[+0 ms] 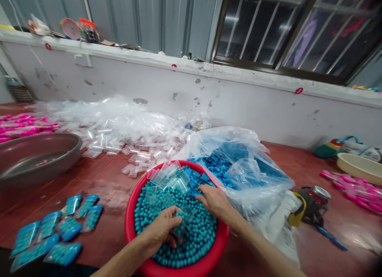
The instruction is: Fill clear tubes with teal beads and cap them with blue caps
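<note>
A red basin (129,217) full of small teal beads (199,233) sits in front of me on the red table. My left hand (162,229) is closed on a small clear bag partly filled with beads, low in the basin. My right hand (214,200) reaches to the basin's far side, its fingertips on blue caps (195,181) lying among the beads. Several empty clear bags (167,174) rest on top of the beads at the back. Filled bead bags (53,233) lie in a group to the left.
A large clear sack of blue caps (238,165) lies behind the basin. A grey metal bowl (36,157) stands at the left, a heap of empty clear bags (119,125) at the back. Pink items (355,189), a cream bowl (358,167) and a jar (319,193) are at the right.
</note>
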A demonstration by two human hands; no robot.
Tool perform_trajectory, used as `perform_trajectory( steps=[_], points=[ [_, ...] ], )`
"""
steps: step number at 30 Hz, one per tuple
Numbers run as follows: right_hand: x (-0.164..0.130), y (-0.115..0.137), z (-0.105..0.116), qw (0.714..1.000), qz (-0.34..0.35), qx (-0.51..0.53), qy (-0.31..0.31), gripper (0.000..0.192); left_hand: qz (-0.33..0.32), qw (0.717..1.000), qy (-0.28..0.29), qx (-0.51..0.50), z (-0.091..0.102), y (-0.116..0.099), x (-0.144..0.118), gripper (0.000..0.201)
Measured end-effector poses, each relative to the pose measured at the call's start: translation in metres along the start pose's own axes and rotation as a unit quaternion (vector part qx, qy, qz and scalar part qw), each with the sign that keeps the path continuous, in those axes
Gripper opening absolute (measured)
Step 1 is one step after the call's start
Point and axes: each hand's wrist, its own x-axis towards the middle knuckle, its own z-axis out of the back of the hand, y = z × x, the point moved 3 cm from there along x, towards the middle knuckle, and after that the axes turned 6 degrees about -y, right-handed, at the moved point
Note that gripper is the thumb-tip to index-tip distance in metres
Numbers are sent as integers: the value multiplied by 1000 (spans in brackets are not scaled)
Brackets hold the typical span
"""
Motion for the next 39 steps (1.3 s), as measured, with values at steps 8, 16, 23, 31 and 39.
perform_trajectory(
  steps=[8, 16, 23, 31, 39],
  points=[
    [20, -17, -26, 997, -34, 51, 47, 18, -9, 999, -40, 6, 5, 2, 1, 37],
    [0, -13, -4, 998, 23, -62, -11, 29, 9, 999, -37, -7, 3, -1, 0, 43],
    [-7, 3, -26, 958, 164, -235, 25, 19, -4, 1000, -16, -21, 4, 2, 0, 44],
    [-9, -2, -20, 982, 97, -164, 3, 19, -36, 998, -38, 18, 2, -2, -1, 42],
    [-25, 31, -17, 977, 142, 154, -34, 32, -90, 992, -66, 56, 1, -4, 1, 30]
  ],
)
